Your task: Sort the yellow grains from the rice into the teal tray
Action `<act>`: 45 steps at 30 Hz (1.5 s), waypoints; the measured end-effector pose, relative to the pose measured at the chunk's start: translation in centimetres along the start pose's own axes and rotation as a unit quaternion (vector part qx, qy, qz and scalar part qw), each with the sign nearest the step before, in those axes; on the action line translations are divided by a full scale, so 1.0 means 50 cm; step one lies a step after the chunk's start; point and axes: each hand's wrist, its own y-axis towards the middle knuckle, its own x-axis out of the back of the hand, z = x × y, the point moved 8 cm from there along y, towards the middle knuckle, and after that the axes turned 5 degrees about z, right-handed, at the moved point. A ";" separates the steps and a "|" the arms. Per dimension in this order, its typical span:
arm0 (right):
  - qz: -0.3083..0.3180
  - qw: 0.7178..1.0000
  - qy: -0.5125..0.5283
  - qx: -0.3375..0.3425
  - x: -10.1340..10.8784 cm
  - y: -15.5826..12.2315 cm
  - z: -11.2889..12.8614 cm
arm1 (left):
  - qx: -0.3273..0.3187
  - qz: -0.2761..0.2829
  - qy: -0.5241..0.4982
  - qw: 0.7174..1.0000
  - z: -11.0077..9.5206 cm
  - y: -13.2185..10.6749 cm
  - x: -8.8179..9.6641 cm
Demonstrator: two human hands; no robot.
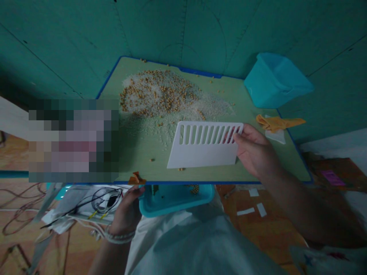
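Observation:
My right hand is closed on the right end of a white slotted plastic panel, held tilted above the table with its row of slots at the top. Beyond the panel, a spread-out pile of yellow soybean-like beans mixed with white rice-like grains lies on the pale green tabletop. Below the front table edge, my left hand grips the left end of a shallow blue tray. A few beans lie inside the tray, whose back part is hidden under the tabletop.
A blue bin stands at the table's back right, near an orange cloth. Brown tape sticks to the front edge. Green wall rises behind. Cables lie at lower left, paper scraps on the floor. A pixelated patch hides the left side.

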 end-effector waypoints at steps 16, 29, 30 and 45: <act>0.010 0.994 0.056 -0.088 -0.032 -0.061 -0.023 | 0.005 0.011 0.019 1.000 0.005 0.003 -0.012; 0.037 0.998 0.060 0.001 -0.082 0.051 0.001 | -0.014 0.050 0.050 0.997 -0.023 -0.011 0.017; 0.041 0.997 0.058 0.000 -0.087 0.058 0.000 | -0.017 0.047 0.055 0.997 -0.029 -0.013 0.022; 0.084 0.993 0.031 -0.076 -0.114 0.001 -0.019 | -0.032 -0.035 0.040 0.998 -0.050 -0.011 0.044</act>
